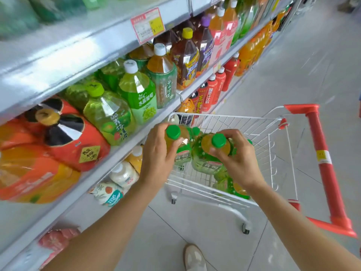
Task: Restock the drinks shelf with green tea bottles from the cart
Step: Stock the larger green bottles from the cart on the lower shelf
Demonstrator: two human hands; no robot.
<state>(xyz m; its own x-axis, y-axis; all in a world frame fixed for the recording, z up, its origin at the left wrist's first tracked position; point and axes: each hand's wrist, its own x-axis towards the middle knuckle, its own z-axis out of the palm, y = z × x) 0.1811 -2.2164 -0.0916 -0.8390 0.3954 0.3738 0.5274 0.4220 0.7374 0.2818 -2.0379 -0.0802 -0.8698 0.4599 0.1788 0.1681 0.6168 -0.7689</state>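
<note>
Left hand fingers grip green-capped tea bottle; right hand fingers grip second bottle, both above cart.

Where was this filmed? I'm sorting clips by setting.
Most likely a supermarket drinks aisle: long shelves packed with bottled drinks, a price tag on the shelf edge, and a wire shopping cart on the tiled floor.

The bottles on the top shelf are smeared into green blur and cut off by the upper edge, and the print on the price tag is too blurred to read. The left hand covers most of its green tea bottle, leaving cap and part of the label. The bottles lower in the cart lie partly behind the right hand and wrist, so their number cannot be told.
</note>
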